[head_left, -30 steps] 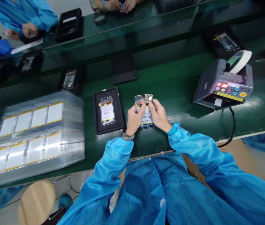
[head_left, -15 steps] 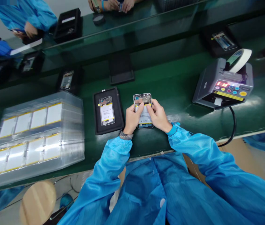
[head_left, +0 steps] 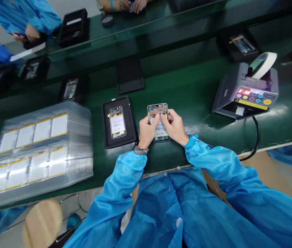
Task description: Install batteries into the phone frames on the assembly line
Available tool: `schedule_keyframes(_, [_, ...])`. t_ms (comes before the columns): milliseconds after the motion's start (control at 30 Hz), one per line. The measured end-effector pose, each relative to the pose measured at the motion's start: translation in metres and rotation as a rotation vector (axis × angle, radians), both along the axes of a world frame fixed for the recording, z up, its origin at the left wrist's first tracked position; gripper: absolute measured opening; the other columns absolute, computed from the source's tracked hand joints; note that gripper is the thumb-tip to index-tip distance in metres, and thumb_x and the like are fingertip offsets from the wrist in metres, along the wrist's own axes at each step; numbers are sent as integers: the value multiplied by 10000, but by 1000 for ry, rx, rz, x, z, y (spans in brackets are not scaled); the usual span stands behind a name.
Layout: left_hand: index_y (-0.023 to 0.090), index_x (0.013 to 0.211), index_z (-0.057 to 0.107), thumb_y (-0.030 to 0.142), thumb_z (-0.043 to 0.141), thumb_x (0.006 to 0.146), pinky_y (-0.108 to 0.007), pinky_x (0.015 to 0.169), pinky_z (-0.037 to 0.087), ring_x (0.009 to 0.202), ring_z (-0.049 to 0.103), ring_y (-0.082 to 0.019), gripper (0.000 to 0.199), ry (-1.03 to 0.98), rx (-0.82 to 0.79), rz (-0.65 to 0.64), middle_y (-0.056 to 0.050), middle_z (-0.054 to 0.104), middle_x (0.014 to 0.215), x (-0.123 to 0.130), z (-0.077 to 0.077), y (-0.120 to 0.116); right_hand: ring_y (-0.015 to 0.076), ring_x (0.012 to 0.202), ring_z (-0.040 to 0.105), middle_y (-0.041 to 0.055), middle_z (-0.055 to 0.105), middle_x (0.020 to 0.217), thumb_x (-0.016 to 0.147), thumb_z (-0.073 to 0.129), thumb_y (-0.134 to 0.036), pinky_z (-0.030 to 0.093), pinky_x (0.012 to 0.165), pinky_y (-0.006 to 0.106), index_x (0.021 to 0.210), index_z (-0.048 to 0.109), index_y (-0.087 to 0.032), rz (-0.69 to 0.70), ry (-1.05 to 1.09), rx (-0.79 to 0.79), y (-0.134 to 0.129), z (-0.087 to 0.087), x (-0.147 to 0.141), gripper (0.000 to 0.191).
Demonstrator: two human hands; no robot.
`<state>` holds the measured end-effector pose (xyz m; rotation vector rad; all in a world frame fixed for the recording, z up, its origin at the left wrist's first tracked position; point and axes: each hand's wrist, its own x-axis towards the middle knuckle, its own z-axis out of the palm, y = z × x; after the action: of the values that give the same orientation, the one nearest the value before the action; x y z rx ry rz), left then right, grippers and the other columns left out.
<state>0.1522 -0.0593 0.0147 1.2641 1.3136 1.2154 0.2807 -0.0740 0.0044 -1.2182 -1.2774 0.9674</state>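
Note:
An opened smartphone with a white battery and bare circuit boards is between my hands, just above or on the green bench. My left hand grips its left edge, thumb laid on the battery's upper part. From the right side my right hand holds the same phone, its thumb close to the left thumb near the top of the battery. The fingers underneath are hidden. To the left, a second opened phone with a battery lies in a black foam tray.
A grey tape dispenser with a tape roll stands right. Clear plastic trays of batteries are stacked left. A flat black tray lies behind. More trayed phones sit along the belt. Co-workers' hands show across it.
The thumbs have moved slightly upward and closer together on the phone. The phone stays held in both hands; the view has shifted a little.

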Motion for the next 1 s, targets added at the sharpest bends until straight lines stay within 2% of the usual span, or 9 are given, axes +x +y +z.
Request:
schedule_keyframes(167, [122, 764, 728, 440, 747, 801, -219, 578, 424, 629, 540, -125, 321, -6, -10, 38, -17, 664, 696, 5, 4, -5, 145, 661, 597, 7, 673, 800, 938, 618, -410, 424, 599, 260, 956, 580, -195, -37, 35, 47, -2, 2, -2, 219])
schedule_keyframes(400, [122, 716, 699, 455, 738, 814, -216, 547, 390, 609, 518, -122, 349, -20, -54, 51, -13, 644, 666, 11, 3, -11, 148, 669, 572, 0, 636, 768, 884, 648, -421, 431, 599, 268, 868, 580, -199, -110, 82, 67, -3, 4, -4, 233])
schedule_keyframes(600, [133, 772, 696, 493, 759, 810, -223, 565, 402, 648, 536, -132, 367, -84, -83, -14, -24, 657, 722, 6, 5, -7, 142, 636, 562, -1, 647, 765, 871, 689, -533, 446, 582, 272, 896, 587, -207, -46, 195, -11, 2, 1, -4, 343])
schedule_keyframes(733, [139, 771, 666, 532, 732, 837, -221, 549, 391, 631, 512, -122, 404, -107, -65, -64, -12, 622, 704, 5, 4, -9, 144, 665, 583, -2, 653, 789, 873, 698, -576, 455, 584, 266, 891, 592, -212, -79, 173, -15, 3, -1, -3, 379])
schedule_keyframes(900, [132, 988, 691, 582, 701, 851, -231, 599, 467, 685, 584, -144, 470, -204, -81, -206, -36, 692, 823, 6, -1, -10, 169, 723, 623, 22, 681, 832, 867, 702, -586, 485, 630, 286, 889, 596, -208, -120, 152, 23, 7, -2, 2, 393])
schedule_keyframes(1000, [125, 1026, 699, 573, 721, 835, -243, 630, 497, 712, 621, -158, 488, -234, -93, -236, -53, 722, 872, 5, -3, -8, 174, 744, 630, 26, 680, 837, 877, 685, -587, 495, 657, 291, 888, 597, -207, -130, 117, 45, 10, -2, 4, 391])
